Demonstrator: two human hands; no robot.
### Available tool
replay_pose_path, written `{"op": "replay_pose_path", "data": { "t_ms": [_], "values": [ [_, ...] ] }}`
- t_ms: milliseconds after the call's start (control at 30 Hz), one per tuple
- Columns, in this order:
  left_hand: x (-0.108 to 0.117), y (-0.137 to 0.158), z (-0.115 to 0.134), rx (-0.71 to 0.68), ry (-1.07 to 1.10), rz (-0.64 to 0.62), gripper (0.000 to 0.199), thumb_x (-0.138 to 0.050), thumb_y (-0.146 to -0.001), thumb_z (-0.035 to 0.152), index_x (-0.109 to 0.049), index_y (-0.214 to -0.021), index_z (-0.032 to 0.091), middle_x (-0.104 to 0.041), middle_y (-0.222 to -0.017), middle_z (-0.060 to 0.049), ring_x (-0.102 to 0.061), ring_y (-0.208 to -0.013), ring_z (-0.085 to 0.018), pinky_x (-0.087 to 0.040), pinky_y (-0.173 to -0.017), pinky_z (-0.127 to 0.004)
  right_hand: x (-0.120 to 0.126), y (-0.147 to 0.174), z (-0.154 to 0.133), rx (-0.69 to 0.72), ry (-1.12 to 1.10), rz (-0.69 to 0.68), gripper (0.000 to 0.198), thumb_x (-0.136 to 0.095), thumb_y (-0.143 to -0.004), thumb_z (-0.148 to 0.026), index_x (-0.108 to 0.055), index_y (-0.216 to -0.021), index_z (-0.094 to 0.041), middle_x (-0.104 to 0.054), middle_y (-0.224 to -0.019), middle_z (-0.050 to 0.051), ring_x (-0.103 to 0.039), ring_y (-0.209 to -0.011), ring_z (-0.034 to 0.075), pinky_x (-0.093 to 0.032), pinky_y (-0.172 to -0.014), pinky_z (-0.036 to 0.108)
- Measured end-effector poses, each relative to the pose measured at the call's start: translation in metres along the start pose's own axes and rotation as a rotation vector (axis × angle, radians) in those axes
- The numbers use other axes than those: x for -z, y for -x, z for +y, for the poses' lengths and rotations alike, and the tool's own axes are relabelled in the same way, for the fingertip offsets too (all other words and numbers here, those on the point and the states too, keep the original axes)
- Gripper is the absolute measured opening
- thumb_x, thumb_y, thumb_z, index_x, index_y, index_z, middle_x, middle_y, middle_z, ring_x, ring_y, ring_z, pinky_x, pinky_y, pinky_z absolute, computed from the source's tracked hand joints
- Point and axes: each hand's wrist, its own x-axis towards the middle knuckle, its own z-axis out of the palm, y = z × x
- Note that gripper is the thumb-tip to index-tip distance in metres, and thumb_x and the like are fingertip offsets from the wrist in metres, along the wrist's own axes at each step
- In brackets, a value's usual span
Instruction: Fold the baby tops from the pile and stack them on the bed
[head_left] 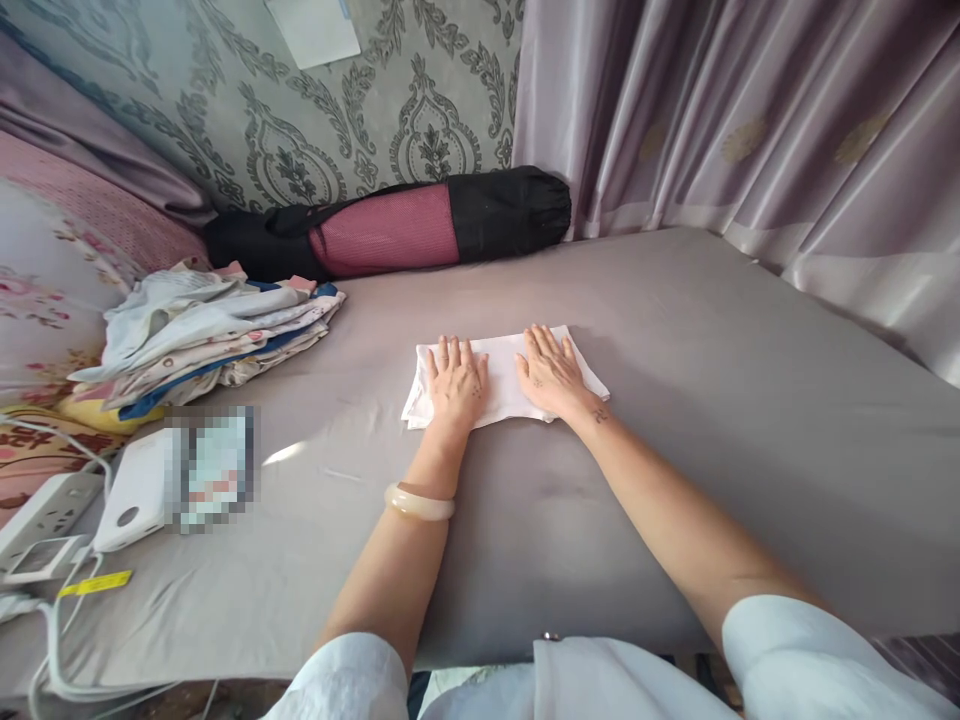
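Observation:
A folded white cloth [504, 372] lies flat on the grey sheet of the bed [645, 320], wider than it is deep. Its exact kind cannot be made out. My left hand [456, 382] rests palm down on its left part, fingers stretched out and pointing away from me. On the right part lies my right hand [553, 372], also flat with the fingers extended. A strip of the cloth shows between the two hands, and its layered edges stick out at both sides. A pale bangle [420, 502] circles my left wrist.
Folded clothes [217, 330] are stacked at the left. Nearer stand a white box-shaped device [139, 490], a blurred-out item [217, 468], and a power strip [56, 515] with cables. A black and pink rolled bag [390, 228] lies along the wall; curtains [720, 120] hang at right.

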Motion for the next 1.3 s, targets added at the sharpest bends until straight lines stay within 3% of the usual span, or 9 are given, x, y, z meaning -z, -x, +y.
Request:
{"op": "replay_pose_path", "data": {
  "t_ms": [167, 433, 567, 633, 733, 867, 1000, 1200, 1300],
  "values": [
    [-0.008, 0.005, 0.008, -0.031, -0.004, -0.094, 0.063, -0.025, -0.101, 0.044, -0.042, -0.146, 0.004, -0.037, -0.155, -0.021, -0.025, -0.148, -0.035, -0.019, -0.119, -0.055, -0.010, 0.002, -0.003, -0.015, -0.044, -0.049, 0.062, -0.021, -0.101, -0.037, -0.031, -0.153, -0.004, -0.026, -0.161, 0.015, -0.018, -0.150, 0.026, -0.013, -0.122, 0.049],
    [-0.009, 0.004, 0.006, -0.001, 0.132, -0.082, 0.058, -0.035, -0.099, 0.042, -0.045, -0.144, 0.006, -0.038, -0.154, -0.023, -0.024, -0.148, -0.035, -0.016, -0.120, -0.056, -0.009, 0.000, -0.002, -0.015, -0.047, -0.064, 0.062, -0.020, -0.101, -0.037, -0.031, -0.152, -0.004, -0.025, -0.161, 0.016, -0.018, -0.150, 0.028, -0.014, -0.121, 0.050],
    [-0.011, -0.001, -0.003, 0.083, 0.581, 0.050, 0.042, -0.054, -0.092, 0.037, -0.060, -0.126, 0.013, -0.054, -0.142, -0.021, -0.039, -0.141, -0.033, -0.019, -0.119, -0.053, -0.005, 0.001, -0.003, -0.004, -0.021, -0.062, 0.059, -0.022, -0.101, -0.036, -0.036, -0.149, -0.005, -0.030, -0.159, 0.018, -0.023, -0.148, 0.029, -0.016, -0.120, 0.051],
    [-0.008, -0.006, -0.010, 0.204, 0.941, 0.158, 0.032, -0.058, -0.090, 0.040, -0.066, -0.111, 0.018, -0.065, -0.127, -0.017, -0.052, -0.131, -0.031, -0.031, -0.115, -0.049, 0.000, 0.002, -0.008, 0.011, 0.000, -0.055, 0.058, -0.024, -0.100, -0.033, -0.038, -0.148, -0.003, -0.033, -0.158, 0.019, -0.025, -0.148, 0.030, -0.016, -0.119, 0.053],
    [0.002, -0.013, -0.021, 0.378, 1.513, 0.300, 0.028, -0.059, -0.088, 0.045, -0.066, -0.093, 0.019, -0.071, -0.113, -0.013, -0.062, -0.118, -0.026, -0.044, -0.104, -0.042, 0.005, 0.002, -0.023, 0.064, 0.010, -0.023, 0.057, -0.026, -0.100, -0.030, -0.039, -0.147, -0.001, -0.032, -0.158, 0.020, -0.023, -0.148, 0.030, -0.013, -0.120, 0.051],
    [0.016, -0.016, -0.037, 0.583, 2.061, 0.294, 0.024, -0.056, -0.090, 0.039, -0.063, -0.082, 0.017, -0.071, -0.107, -0.012, -0.066, -0.113, -0.022, -0.048, -0.099, -0.035, 0.000, -0.001, -0.046, 0.112, -0.028, -0.025, 0.060, -0.023, -0.101, -0.035, -0.036, -0.150, -0.003, -0.028, -0.160, 0.018, -0.021, -0.149, 0.029, -0.014, -0.120, 0.048],
    [0.019, -0.015, -0.055, 0.695, 2.280, 0.330, 0.024, -0.048, -0.092, 0.031, -0.062, -0.077, 0.018, -0.072, -0.100, -0.010, -0.066, -0.111, -0.019, -0.051, -0.094, -0.029, -0.013, -0.003, -0.053, 0.110, -0.022, -0.033, 0.062, -0.021, -0.101, -0.038, -0.037, -0.149, -0.003, -0.031, -0.159, 0.017, -0.024, -0.148, 0.028, -0.012, -0.121, 0.048],
    [0.013, -0.018, -0.075, 0.659, 2.291, 0.449, 0.027, -0.042, -0.089, 0.031, -0.061, -0.074, 0.018, -0.071, -0.095, -0.010, -0.066, -0.108, -0.017, -0.053, -0.086, -0.026, -0.016, -0.003, -0.049, 0.110, -0.002, -0.043, 0.061, -0.021, -0.101, -0.038, -0.038, -0.149, -0.004, -0.032, -0.159, 0.016, -0.025, -0.148, 0.027, -0.012, -0.121, 0.047],
    [0.015, -0.018, -0.079, 0.716, 2.338, 0.520, 0.028, -0.040, -0.090, 0.029, -0.060, -0.073, 0.018, -0.071, -0.094, -0.010, -0.066, -0.108, -0.017, -0.054, -0.084, -0.025, -0.013, -0.003, -0.050, 0.102, -0.004, -0.059, 0.061, -0.021, -0.101, -0.038, -0.038, -0.149, -0.004, -0.032, -0.159, 0.016, -0.024, -0.148, 0.027, -0.012, -0.121, 0.048]
  ]
}}
